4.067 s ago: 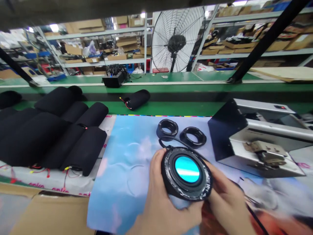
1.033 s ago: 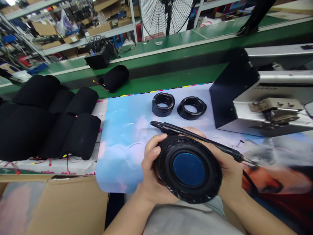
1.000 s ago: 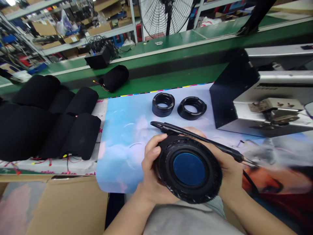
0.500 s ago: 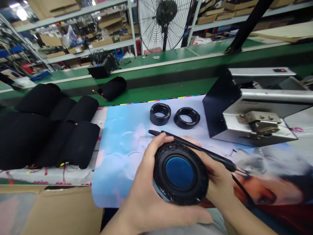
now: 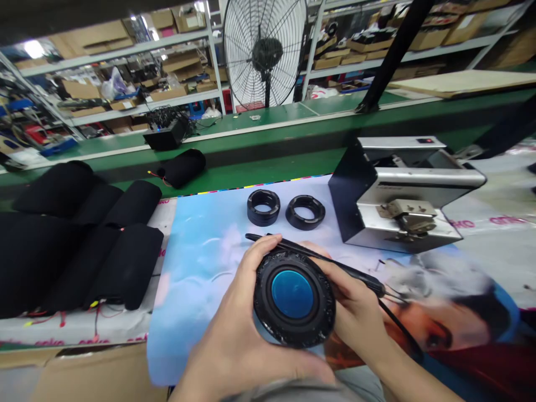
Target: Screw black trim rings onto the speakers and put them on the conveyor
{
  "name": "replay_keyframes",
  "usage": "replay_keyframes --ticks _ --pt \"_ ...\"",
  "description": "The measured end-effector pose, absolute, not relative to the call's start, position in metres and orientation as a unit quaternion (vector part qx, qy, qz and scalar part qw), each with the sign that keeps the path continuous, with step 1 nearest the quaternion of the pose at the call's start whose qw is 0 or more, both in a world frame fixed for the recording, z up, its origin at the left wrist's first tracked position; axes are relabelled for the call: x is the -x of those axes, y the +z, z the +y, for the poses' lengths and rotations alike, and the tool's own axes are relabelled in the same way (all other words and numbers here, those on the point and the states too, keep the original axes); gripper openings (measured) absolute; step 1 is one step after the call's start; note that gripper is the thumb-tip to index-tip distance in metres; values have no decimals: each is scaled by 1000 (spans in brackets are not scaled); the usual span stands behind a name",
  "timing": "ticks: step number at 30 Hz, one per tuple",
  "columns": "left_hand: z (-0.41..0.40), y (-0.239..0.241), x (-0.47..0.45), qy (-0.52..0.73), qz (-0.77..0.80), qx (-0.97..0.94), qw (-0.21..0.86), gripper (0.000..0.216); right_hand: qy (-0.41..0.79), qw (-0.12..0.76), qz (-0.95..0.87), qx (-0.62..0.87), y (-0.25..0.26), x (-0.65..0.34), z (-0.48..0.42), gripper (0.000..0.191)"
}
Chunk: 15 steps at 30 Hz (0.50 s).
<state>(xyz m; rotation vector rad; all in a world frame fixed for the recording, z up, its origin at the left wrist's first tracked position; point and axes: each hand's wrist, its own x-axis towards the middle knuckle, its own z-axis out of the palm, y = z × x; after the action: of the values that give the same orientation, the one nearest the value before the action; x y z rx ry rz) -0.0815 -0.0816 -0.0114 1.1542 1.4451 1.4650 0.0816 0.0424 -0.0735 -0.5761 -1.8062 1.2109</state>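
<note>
Both my hands hold a round black speaker unit [image 5: 293, 297] with a shiny blue centre, close to my body over the printed sheet [image 5: 205, 262]. My left hand [image 5: 238, 335] wraps its left side, thumb up on the rim. My right hand [image 5: 355, 321] grips the right side and also carries a thin black pen-like tool [image 5: 335, 262] with a cable, lying across the top of the unit. Two black rings [image 5: 263, 207] [image 5: 305, 211] lie side by side just beyond.
A grey metal machine [image 5: 397, 195] with a black side plate stands at the right. Several black fabric cylinders [image 5: 84, 245] are piled at the left; one more [image 5: 181, 166] lies on the green conveyor [image 5: 272, 162]. A cardboard box [image 5: 84, 374] sits front left. Fan and shelves behind.
The view has lifted and pulled back, so more of the table's right side shows. The speaker unit stays in both hands, turned slightly, now a little nearer the rings.
</note>
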Motion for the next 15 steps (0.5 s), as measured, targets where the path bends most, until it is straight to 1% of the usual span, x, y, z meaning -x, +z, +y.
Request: replay_keyframes --ticks 4,9,12,14,15 --pt "-79 -12 81 586 556 -465 362 111 550 410 -678 263 -62 -87 39 24" --pt "-75 -13 71 611 577 -422 340 102 721 350 -546 243 -41 -91 36 30" --pt "-77 -16 63 616 608 -398 303 105 757 334 -506 242 -35 -86 33 28" --pt "-78 -20 57 596 652 -398 247 107 776 330 -476 248 -32 -82 28 34" --pt "-76 -22 54 585 671 -400 218 106 785 326 -463 251 -30 -81 26 41"
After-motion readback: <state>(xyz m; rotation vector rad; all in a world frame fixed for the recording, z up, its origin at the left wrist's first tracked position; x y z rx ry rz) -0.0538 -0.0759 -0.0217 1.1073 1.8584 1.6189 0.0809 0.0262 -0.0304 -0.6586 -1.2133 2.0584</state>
